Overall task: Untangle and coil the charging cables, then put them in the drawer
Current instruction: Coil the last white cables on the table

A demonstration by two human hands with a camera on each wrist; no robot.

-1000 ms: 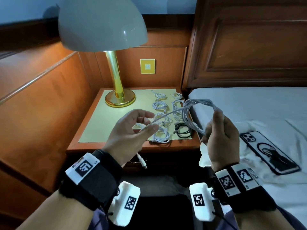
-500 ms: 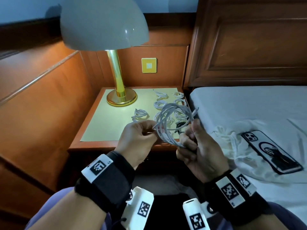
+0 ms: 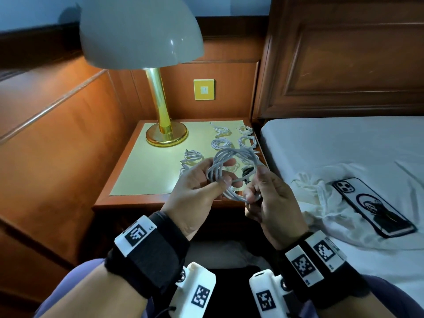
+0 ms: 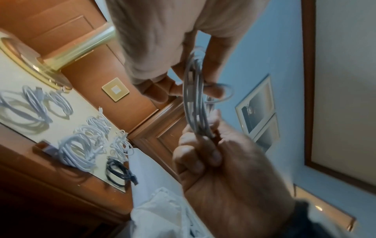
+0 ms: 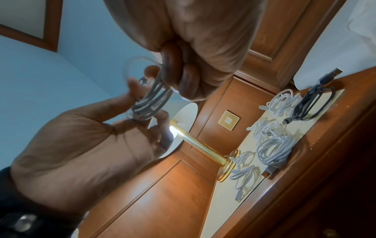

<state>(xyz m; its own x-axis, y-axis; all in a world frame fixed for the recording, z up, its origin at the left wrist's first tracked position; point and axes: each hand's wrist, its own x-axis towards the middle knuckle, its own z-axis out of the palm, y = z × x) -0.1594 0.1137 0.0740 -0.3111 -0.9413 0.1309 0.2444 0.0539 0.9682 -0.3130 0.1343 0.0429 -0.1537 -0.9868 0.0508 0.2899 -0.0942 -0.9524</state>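
Wood panelling surrounds your bedside tabletop [image 3: 146,175], where a brass lamp [image 3: 160,106] stands at the back and several coiled white cables [image 3: 221,143] lie beside a coiled black cable [image 3: 249,172] near the bed [image 3: 344,143]; a phone [image 3: 372,206] rests on the sheet. From the head view, you hold a grey-white cable coil [image 3: 231,173] in the air above the tabletop's front edge: your left hand [image 3: 195,193] curls its thumb and fingers around the coil's left side, and your right hand [image 3: 273,198] pinches the right and lower strands with fingers bent. From the left wrist view, the cable coil [image 4: 193,96] stands edge-on between both hands; your left hand [image 4: 162,48] closes its fingertips on the upper loops, while your right hand [image 4: 221,169] clamps the lower loops in a closed grip. The coiled white cables [image 4: 79,149] and the black cable [image 4: 118,173] lie on the tabletop behind. From the right wrist view, your right hand [image 5: 195,48] is clenched on the coil [image 5: 152,99], and your left hand [image 5: 87,141] has its palm fairly open with only thumb and fingertips closing on the loops. The drawer cannot be made out.
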